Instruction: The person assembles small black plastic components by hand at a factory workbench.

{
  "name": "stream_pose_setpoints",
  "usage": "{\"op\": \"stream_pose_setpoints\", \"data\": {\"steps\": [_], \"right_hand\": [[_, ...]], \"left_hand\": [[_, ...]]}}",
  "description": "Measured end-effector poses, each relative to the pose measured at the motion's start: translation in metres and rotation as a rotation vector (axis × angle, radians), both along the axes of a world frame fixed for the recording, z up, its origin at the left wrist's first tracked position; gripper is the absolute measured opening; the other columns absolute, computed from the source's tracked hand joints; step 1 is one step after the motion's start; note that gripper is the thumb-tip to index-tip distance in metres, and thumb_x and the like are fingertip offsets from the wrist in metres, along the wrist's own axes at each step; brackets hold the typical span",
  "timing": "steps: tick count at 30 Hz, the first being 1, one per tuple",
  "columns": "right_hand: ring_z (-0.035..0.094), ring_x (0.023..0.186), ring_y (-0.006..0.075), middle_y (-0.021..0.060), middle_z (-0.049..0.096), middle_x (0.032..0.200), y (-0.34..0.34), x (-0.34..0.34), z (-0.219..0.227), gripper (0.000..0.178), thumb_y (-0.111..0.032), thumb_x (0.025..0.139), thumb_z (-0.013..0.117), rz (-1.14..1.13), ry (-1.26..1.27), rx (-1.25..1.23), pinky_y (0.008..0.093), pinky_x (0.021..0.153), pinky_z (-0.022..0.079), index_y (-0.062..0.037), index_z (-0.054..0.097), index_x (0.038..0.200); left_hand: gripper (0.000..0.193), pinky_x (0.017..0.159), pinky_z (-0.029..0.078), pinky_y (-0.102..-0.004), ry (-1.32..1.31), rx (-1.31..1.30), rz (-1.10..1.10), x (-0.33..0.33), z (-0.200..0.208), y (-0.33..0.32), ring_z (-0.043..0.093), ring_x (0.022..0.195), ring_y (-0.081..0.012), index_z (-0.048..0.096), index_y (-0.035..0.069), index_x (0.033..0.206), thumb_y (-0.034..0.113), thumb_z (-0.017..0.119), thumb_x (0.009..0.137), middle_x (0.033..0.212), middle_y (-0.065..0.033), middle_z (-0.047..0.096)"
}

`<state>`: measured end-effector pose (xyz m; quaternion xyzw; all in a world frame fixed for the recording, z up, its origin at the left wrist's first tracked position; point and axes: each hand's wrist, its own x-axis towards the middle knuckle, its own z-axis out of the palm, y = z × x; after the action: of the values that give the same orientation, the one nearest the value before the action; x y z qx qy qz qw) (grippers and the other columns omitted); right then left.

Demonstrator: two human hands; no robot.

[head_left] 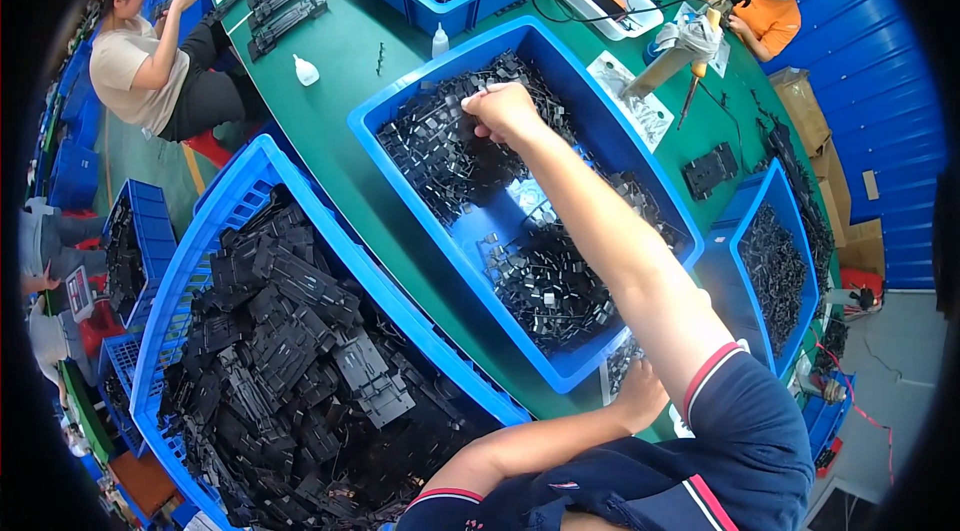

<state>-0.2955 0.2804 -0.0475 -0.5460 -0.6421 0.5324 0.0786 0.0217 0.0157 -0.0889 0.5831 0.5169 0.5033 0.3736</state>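
Note:
My right hand reaches over the far part of a large blue tub on the table. Its thumb and fingers are pinched together above small black plastic parts; whatever lies between the fingertips is too small to make out. More of these little parts, some with shiny metal bits, lie in the tub's near half, and bare blue bottom shows between the heaps. My left hand is low, close to the tub's near right corner, beside a patch of small parts. Its fingers are mostly hidden, so their grip does not show.
At left, a blue crate holds black plastic frames. Another blue bin stands right, a third at the back. Small white bottles and a soldering iron are on the green table. Two people work across and left.

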Motion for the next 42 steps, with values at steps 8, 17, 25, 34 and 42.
{"op": "stream_pose_setpoints", "data": {"steps": [8, 17, 25, 34, 42], "right_hand": [[0.058, 0.053, 0.0127, 0.0047, 0.062, 0.060, 0.003, -0.007, -0.024, 0.013, -0.020, 0.072, 0.066, -0.101, -0.075, 0.429, 0.0288, 0.055, 0.047, -0.0073, 0.064, 0.070], [0.051, 0.049, 0.0091, 0.0007, 0.057, 0.063, 0.005, 0.024, -0.005, 0.011, -0.009, 0.071, 0.070, -0.191, 0.439, -0.089, 0.0232, 0.041, 0.038, -0.0058, 0.059, 0.070], [0.056, 0.052, 0.0095, 0.0016, 0.061, 0.067, -0.001, 0.018, -0.011, 0.014, -0.012, 0.072, 0.070, -0.031, 0.104, -0.008, 0.0232, 0.044, 0.042, -0.0047, 0.063, 0.081], [0.059, 0.053, 0.0142, 0.0079, 0.064, 0.070, -0.007, 0.019, -0.014, 0.028, -0.012, 0.063, 0.077, 0.062, 0.006, 0.228, 0.0272, 0.052, 0.048, -0.0013, 0.060, 0.082], [0.048, 0.050, 0.0046, -0.0033, 0.056, 0.063, 0.008, 0.049, 0.010, 0.016, -0.009, 0.068, 0.074, -0.176, 0.374, 0.009, 0.0188, 0.041, 0.035, -0.0084, 0.061, 0.077]], "left_hand": [[0.035, 0.087, 0.035, -0.0417, -0.351, -0.090, -0.026, -0.034, 0.040, 0.010, 0.045, 0.110, -0.0288, 0.053, 0.004, 0.117, 0.011, 0.044, 0.085, 0.117, -0.0127, 0.053], [0.032, 0.076, 0.038, -0.0401, -0.137, -0.028, -0.046, -0.021, 0.021, 0.005, 0.050, 0.102, -0.0277, 0.058, 0.006, 0.111, 0.015, 0.049, 0.082, 0.113, -0.0112, 0.057], [0.029, 0.068, 0.039, -0.0389, -0.231, 0.090, 0.089, -0.030, 0.033, 0.011, 0.055, 0.092, -0.0284, 0.059, 0.006, 0.107, 0.015, 0.053, 0.080, 0.104, -0.0093, 0.060], [0.043, 0.097, 0.033, -0.0373, -0.116, -0.262, -0.267, -0.026, 0.026, 0.009, 0.044, 0.117, -0.0309, 0.047, 0.000, 0.121, 0.026, 0.055, 0.087, 0.123, -0.0203, 0.048], [0.026, 0.062, 0.042, -0.0382, 0.001, 0.103, 0.089, -0.015, 0.016, 0.007, 0.058, 0.083, -0.0294, 0.063, 0.005, 0.101, 0.017, 0.053, 0.081, 0.094, -0.0107, 0.062]]}}
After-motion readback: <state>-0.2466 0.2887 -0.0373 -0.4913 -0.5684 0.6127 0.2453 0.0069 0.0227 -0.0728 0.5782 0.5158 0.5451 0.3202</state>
